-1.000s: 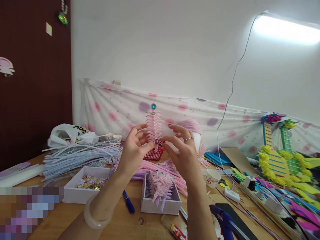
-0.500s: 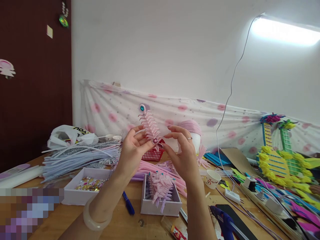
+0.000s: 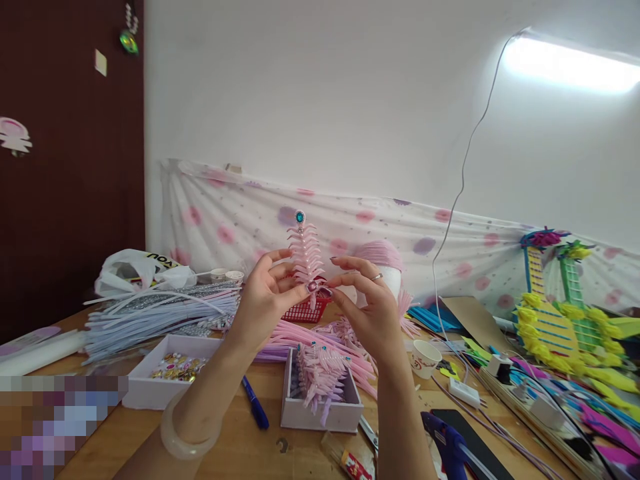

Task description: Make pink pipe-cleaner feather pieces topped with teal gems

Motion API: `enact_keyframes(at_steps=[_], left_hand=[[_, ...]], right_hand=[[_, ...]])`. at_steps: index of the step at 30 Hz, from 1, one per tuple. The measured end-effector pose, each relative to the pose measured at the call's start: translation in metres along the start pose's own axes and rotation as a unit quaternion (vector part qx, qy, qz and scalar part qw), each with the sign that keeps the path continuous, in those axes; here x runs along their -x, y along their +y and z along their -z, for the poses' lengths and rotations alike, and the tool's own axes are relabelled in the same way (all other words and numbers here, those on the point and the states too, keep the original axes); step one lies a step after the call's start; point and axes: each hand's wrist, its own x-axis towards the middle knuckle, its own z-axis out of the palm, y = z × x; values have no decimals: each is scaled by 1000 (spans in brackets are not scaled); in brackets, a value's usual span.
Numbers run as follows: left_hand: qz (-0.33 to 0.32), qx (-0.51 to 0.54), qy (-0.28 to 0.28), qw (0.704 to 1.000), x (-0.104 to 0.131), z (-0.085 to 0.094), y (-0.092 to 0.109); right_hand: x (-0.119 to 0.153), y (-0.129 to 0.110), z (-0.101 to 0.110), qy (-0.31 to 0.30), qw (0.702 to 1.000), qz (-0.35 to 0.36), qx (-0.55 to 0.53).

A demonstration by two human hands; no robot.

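Note:
Held upright in front of me is a pink feather-shaped pipe-cleaner ornament [image 3: 305, 250], with curved side branches, small pearls along its spine and a teal gem at its top. My left hand [image 3: 265, 293] is closed on its lower part, thumb at the base. At that same lower end, the thumb and a finger of my right hand [image 3: 364, 297] pinch together, other fingers raised. Below, a white box [image 3: 320, 417] holds similar pink pieces [image 3: 323, 370] with teal gems. Behind the ornament stands a red basket [image 3: 305, 312], partly hidden by my hands.
Left: white box [image 3: 150, 395] of gems and beads, blue marker [image 3: 256, 405], pale pipe cleaners [image 3: 155, 320]. Right: glue gun [image 3: 447, 437], paper cup [image 3: 426, 359], power strips and cables. Pink pipe cleaners [image 3: 345, 353] lie behind the middle box; a pink-topped white head form [image 3: 393, 273] stands beyond.
The ornament has turned from leaning left to nearly upright, its teal gem now facing me more squarely. Both hands keep their grip near its base, with the right hand shifted slightly.

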Motion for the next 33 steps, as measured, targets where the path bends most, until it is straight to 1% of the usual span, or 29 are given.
enact_keyframes(at_steps=[4,6,10,12,15,23,27,31,33], left_hand=[[6,-8,-1,1000,0,1,0],[8,-5,0,1000,0,1,-1],[10,3,-2,1000,0,-1,-1],[11,3,-4,1000,0,-1,-1],[16,5,-4,1000,0,0,1],[29,21,-29,999,0,0,3],[21,15,-27,999,1,0,5],[31,12,-28,999,1,-1,6],[24,10,-27,999,1,0,5]], right_hand=[[1,2,2,-5,1000,25,8],[0,1,2,2,999,43,28],[-1,-4,-2,62,987,112,98],[-1,-6,-4,82,981,130,119],[-1,-7,-3,75,980,132,132],[-1,-8,4,34,981,134,133],[-1,-6,5,31,982,128,137],[-1,-6,7,41,981,124,141],[0,-7,8,30,985,113,127]])
